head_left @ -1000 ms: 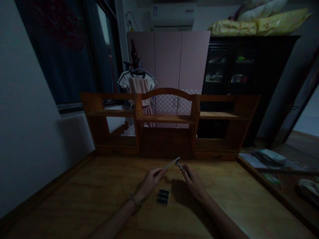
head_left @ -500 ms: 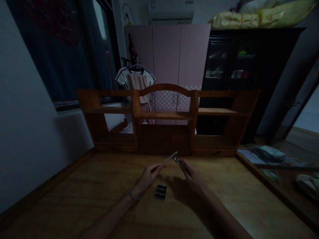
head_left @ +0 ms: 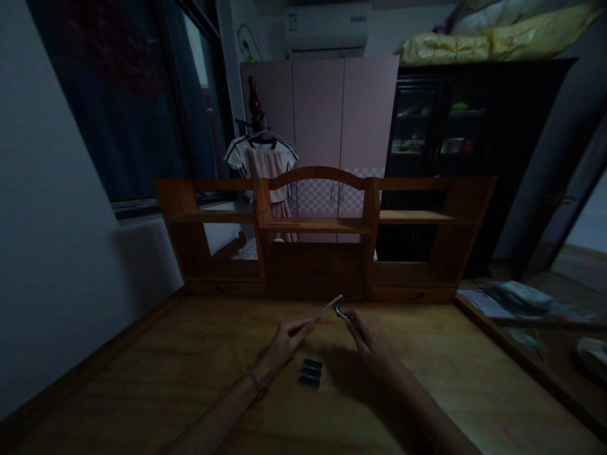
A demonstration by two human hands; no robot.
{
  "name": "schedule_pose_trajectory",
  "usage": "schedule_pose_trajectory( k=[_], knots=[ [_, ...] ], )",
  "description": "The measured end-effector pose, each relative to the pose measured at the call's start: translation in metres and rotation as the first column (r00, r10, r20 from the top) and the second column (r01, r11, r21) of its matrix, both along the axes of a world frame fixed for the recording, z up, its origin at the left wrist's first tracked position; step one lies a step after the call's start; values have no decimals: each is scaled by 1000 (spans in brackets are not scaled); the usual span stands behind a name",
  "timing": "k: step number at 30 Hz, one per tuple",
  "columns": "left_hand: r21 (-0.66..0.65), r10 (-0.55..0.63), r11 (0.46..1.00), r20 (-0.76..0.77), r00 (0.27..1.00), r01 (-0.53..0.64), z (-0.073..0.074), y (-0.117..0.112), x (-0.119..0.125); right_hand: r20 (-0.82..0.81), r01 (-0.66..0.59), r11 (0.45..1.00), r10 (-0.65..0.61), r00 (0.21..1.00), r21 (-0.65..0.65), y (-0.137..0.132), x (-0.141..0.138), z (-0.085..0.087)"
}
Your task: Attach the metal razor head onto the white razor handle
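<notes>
My left hand (head_left: 286,343) is closed in a pinch on a thin pale flat strip (head_left: 327,308) that slants up to the right. My right hand (head_left: 372,342) is closed on a small metal piece with a curved end (head_left: 341,311), whose tip meets the strip's upper end. Both hands hover just above the wooden desk (head_left: 190,366). A small dark ridged block (head_left: 310,372) lies on the desk between my wrists. The room is dim, so I cannot make out what the two held things are.
A wooden desktop shelf unit (head_left: 322,240) stands along the desk's far edge. A white wall rises at the left. Papers and cloth (head_left: 515,298) lie on a surface at the right. A pink wardrobe (head_left: 320,120) and a dark cabinet (head_left: 455,133) stand behind.
Both hands stay together holding the strip and the metal piece; their tips shift slightly against each other. The view dipped and rose again. The dark block has not moved.
</notes>
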State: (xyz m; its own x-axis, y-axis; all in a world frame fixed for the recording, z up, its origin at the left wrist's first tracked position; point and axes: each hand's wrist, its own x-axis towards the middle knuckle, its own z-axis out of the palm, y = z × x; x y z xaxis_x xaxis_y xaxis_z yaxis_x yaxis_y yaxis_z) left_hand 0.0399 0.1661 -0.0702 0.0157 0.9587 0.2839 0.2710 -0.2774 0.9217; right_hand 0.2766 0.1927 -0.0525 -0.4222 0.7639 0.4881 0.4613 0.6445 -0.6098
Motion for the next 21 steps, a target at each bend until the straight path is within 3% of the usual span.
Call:
schedule_pose_trajectory(
  k=[11, 17, 21],
  knots=[
    [73, 16, 997, -35, 999, -13, 0, -4, -2, 34, 45, 998, -47, 998, 52, 2, 0, -3],
    [116, 4, 993, -144, 990, 13, 3, -16, 10, 36, 134, 986, -138, 990, 99, 13, 1, -16],
    [129, 92, 989, -109, 990, -77, 4, -12, 9, -9, 140, 985, -140, 990, 98, 11, 1, -13]
  ],
)
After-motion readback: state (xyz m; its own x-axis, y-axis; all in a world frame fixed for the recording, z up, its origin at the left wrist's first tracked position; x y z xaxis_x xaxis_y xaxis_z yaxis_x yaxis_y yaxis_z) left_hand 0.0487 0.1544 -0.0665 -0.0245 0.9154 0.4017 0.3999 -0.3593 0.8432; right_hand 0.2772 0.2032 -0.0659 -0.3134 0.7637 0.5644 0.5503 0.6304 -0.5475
